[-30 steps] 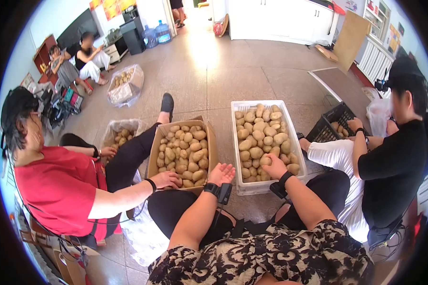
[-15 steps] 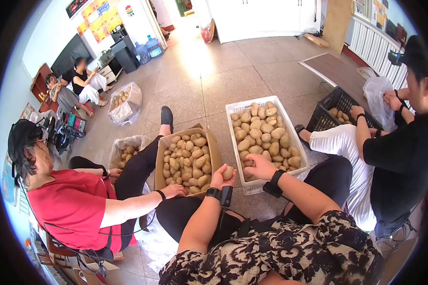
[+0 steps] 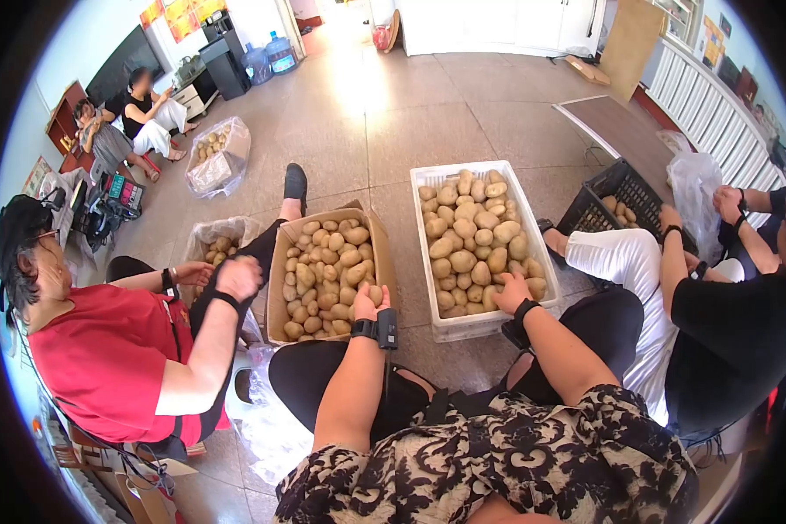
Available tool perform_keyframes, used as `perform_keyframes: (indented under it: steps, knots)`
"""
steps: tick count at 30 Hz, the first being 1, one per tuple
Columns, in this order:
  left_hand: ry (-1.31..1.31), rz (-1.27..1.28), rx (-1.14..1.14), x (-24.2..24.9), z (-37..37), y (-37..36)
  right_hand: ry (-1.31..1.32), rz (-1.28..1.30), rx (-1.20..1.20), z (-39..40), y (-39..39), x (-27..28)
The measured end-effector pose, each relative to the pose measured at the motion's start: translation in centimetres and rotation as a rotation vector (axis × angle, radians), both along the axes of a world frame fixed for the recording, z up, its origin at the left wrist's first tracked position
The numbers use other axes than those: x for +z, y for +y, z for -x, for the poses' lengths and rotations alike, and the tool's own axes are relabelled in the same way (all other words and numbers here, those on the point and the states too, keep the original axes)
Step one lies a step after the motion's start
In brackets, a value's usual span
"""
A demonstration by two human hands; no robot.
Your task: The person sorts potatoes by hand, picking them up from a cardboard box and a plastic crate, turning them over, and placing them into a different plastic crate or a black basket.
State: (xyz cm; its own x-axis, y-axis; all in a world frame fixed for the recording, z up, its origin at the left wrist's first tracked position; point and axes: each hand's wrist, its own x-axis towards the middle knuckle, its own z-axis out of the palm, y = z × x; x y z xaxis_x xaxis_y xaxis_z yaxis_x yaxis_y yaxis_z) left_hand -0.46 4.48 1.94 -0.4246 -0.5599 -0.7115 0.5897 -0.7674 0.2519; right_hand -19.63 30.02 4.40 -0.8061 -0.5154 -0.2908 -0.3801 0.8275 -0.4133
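A cardboard box [image 3: 384,278] full of potatoes stands in front of me on the left. At its right front edge my left hand [image 3: 369,302] is closed round a potato [image 3: 375,295]. To the right is a white plastic crate [image 3: 472,330], also heaped with potatoes [image 3: 483,237]. My right hand [image 3: 513,293] reaches over the crate's front right part, its fingers bent down onto the potatoes there; whether they grip one is hidden.
A person in red [image 3: 122,358] sits at left beside a bag of potatoes [image 3: 221,240]. At right a person in black [image 3: 734,323] sits by a black crate [image 3: 585,210]. Another potato bag [image 3: 214,157] and two seated people are farther back.
My right hand has moved down onto the potatoes in the white crate. My left hand, still round a potato, is now over the box's edge. The person in red has lifted a hand off the box.
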Motion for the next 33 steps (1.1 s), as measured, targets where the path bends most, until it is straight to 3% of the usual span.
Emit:
perform_keyframes:
  steps: [3,5,7,9,12,18,24,30,31,32,33]
  knots:
    - [0.035,-0.012,0.004,-1.2,-0.2,-1.1,-0.016,0.006,0.012,-0.5,0.0,-0.3]
    - [0.175,-0.006,-0.055,-4.8,-0.7,-2.9,0.006,0.037,0.016,-0.7,-0.1,-0.6]
    - [0.150,0.004,0.041,-5.2,-0.7,-3.1,0.033,0.050,0.104,0.0,0.1,-2.1]
    - [0.218,0.015,0.088,-4.9,-1.1,-3.0,0.050,0.010,0.200,0.1,-0.1,-2.4]
    - [-0.001,-0.103,0.258,-0.6,-1.2,-1.4,0.047,-0.051,0.224,-0.6,-0.3,-1.4]
    - [-0.040,-0.208,0.337,1.2,-1.3,-1.0,0.007,-0.022,0.227,-0.6,-0.6,-0.9]
    - [-0.005,-0.283,0.427,-1.6,-1.3,-2.3,0.008,-0.044,0.223,-0.9,-0.7,-0.3]
    - [-0.050,-0.177,0.306,-1.9,-1.3,-2.1,0.002,-0.080,0.125,-1.3,-1.1,0.3]
    - [-0.032,-0.154,0.281,-2.8,-0.9,-2.0,0.005,-0.065,0.104,-1.0,-0.9,-0.4]
    - [-0.014,-0.114,0.267,-8.1,0.1,-3.0,0.007,-0.038,0.100,-0.6,-1.0,-1.3]
    - [0.185,-0.147,0.054,-8.1,-1.2,-3.9,0.024,-0.022,0.126,-0.3,-0.8,-1.8]
